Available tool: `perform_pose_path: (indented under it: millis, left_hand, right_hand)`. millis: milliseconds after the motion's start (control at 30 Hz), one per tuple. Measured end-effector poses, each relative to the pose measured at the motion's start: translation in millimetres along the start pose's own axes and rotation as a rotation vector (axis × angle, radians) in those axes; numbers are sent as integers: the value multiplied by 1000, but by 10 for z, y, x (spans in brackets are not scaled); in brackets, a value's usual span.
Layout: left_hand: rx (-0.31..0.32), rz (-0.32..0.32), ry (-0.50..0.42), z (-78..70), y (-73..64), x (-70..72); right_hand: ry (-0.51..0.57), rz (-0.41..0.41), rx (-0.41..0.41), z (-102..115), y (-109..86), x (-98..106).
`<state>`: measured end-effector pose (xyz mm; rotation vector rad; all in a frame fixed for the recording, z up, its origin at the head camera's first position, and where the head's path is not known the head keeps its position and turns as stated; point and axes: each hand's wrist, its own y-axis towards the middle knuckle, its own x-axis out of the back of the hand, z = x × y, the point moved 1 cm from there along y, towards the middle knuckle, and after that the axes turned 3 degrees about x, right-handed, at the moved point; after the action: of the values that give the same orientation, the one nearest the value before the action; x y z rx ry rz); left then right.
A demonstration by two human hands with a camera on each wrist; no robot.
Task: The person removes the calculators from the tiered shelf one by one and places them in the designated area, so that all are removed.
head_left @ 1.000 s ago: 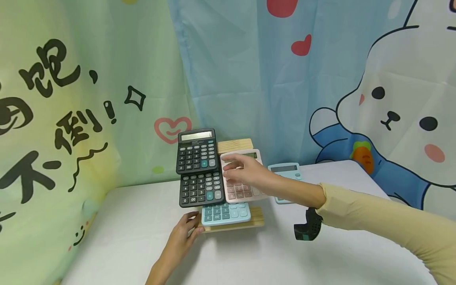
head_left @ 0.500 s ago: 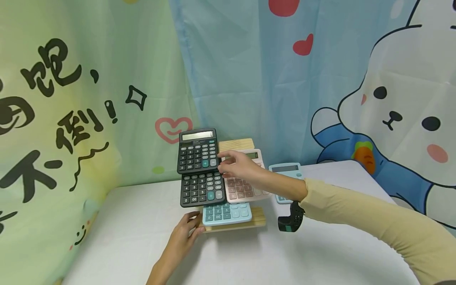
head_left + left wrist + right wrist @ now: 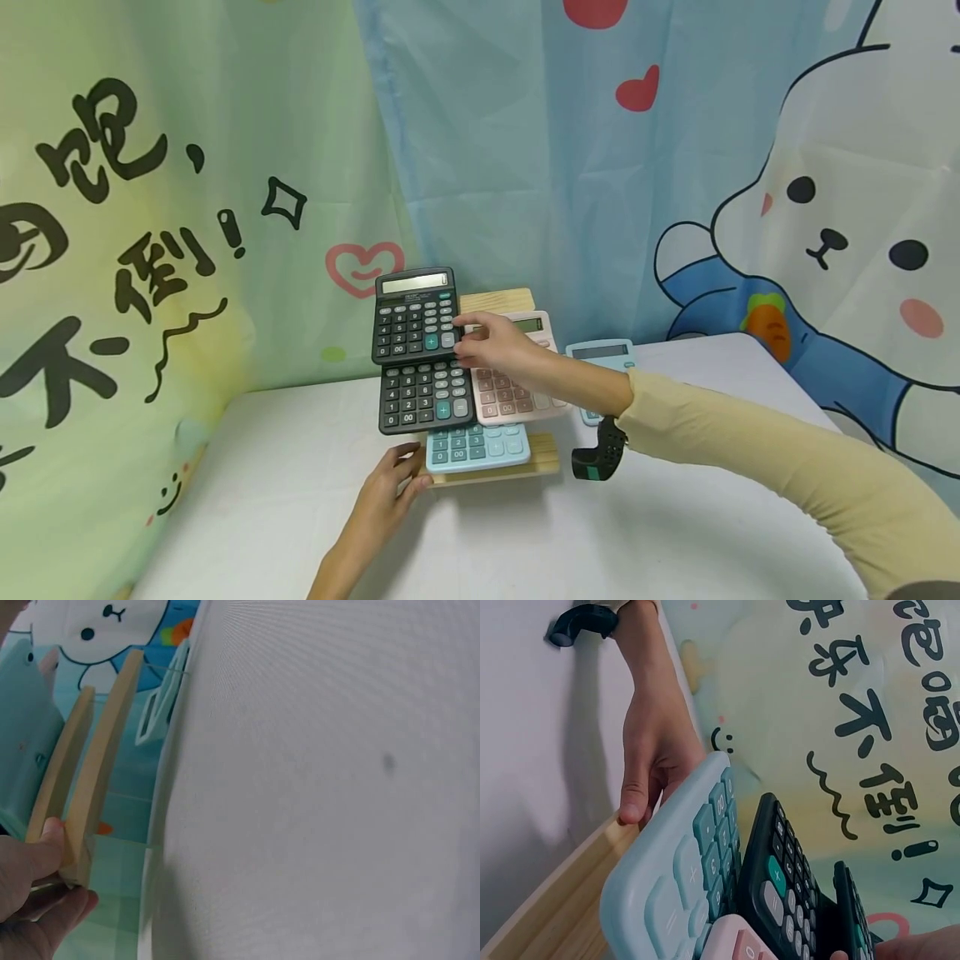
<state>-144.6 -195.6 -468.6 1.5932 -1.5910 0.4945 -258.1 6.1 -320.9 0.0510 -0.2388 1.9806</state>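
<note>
My left hand (image 3: 384, 493) grips the front left corner of a wooden stepped stand (image 3: 543, 457); in the left wrist view its thumb lies above the slat (image 3: 105, 765) and fingers below. With thumb and fingers, my right hand (image 3: 501, 346) pinches the lower right edge of the upper black calculator (image 3: 405, 321). Just below sits another black calculator (image 3: 420, 400), its top covered. A pink calculator (image 3: 504, 403) leans to their right, partly behind my right hand and forearm. On the lowest step rests a light blue calculator (image 3: 480, 448), its upper part hidden.
Another light blue calculator (image 3: 602, 352) stands to the right of the stand, partly behind my right forearm. Everything is on a white-covered table (image 3: 262, 483). A printed curtain (image 3: 495, 167) hangs close behind. A black strap device (image 3: 597, 450) hangs at my right wrist.
My right hand has moved left from in front of the pink calculator to the upper black calculator's right edge. My left hand has stayed on the stand's corner.
</note>
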Motion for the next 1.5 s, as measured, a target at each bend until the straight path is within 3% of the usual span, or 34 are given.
perform_pose_path:
  millis: [333, 700, 1500]
  left_hand:
    - [-10, -8, -2, 8, 1, -5]
    - [-34, -15, 14, 18, -3, -4]
    - [-2, -13, 1, 3, -10, -4]
  right_hand:
    - [44, -25, -21, 3, 58, -49]
    - [23, -46, -29, 0, 92, -43]
    - [89, -56, -9, -20, 121, -66]
